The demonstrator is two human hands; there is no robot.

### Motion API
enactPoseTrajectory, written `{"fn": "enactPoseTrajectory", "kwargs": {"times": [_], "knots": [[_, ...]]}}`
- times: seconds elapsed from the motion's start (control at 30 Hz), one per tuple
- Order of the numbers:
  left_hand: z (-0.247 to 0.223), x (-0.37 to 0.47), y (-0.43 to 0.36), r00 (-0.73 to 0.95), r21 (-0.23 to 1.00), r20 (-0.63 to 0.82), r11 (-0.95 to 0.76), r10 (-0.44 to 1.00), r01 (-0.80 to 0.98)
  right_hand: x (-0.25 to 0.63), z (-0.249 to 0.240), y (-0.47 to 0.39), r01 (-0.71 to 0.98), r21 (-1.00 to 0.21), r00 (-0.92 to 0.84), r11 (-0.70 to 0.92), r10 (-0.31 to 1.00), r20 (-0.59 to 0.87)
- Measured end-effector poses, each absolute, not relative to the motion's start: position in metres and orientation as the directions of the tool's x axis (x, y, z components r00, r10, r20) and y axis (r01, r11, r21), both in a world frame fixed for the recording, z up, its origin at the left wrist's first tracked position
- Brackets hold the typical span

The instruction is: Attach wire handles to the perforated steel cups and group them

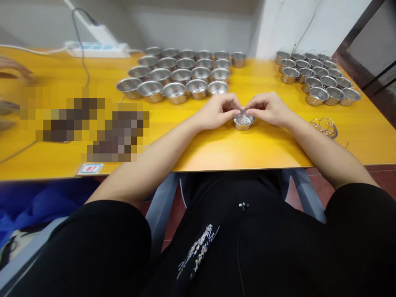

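Note:
A small perforated metal strainer cup (pixel 243 122) stands upright on the yellow table in front of me. My left hand (pixel 223 110) pinches its rim from the left, thumb and fingers closed. On the opposite side my right hand (pixel 265 109) is closed in a similar pinch at the rim. The fingertips nearly meet at the cup's far edge, and they hide whatever fine part lies between them. Right of my right forearm is a loose pile of bent wire handles (pixel 325 127).
Rows of metal strainer cups (pixel 176 93) stand behind my left hand. At the back right, more cups (pixel 318 96) are grouped, some with thin wires above them. A power strip (pixel 97 50) lies at the back left, near another person's hand (pixel 15 68). Two blurred-out dark objects (pixel 116 136) lie left.

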State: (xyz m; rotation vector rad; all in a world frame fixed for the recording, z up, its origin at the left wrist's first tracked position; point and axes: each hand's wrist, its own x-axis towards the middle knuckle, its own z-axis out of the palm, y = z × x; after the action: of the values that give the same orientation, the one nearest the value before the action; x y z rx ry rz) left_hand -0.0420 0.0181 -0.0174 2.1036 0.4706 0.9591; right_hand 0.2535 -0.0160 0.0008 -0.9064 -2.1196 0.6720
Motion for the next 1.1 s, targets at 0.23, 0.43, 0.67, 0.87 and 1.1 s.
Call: {"fn": "enactPoseTrajectory", "kwargs": {"times": [0.23,0.43,0.67,0.87,1.1], "knots": [[-0.019,-0.038,0.017,0.622,0.728,0.522,-0.685,0.584,0.031,0.253,0.0,-0.016,0.409,-0.675,-0.48,0.613,0.774,0.412],[-0.02,-0.04,0.021,0.641,0.705,0.534,-0.709,0.551,0.021,0.255,0.002,-0.015,0.426,-0.654,-0.491,0.625,0.767,0.413],[-0.015,-0.042,0.02,0.668,0.718,0.51,-0.696,0.542,0.016,0.256,0.006,-0.018,0.437,-0.618,-0.515,0.653,0.745,0.423],[-0.013,-0.043,0.02,0.679,0.731,0.492,-0.682,0.544,0.017,0.254,0.011,-0.021,0.439,-0.619,-0.528,0.651,0.745,0.409],[-0.01,-0.043,0.018,0.668,0.712,0.487,-0.699,0.562,0.069,0.251,0.013,-0.025,0.438,-0.637,-0.521,0.634,0.757,0.394]]}}
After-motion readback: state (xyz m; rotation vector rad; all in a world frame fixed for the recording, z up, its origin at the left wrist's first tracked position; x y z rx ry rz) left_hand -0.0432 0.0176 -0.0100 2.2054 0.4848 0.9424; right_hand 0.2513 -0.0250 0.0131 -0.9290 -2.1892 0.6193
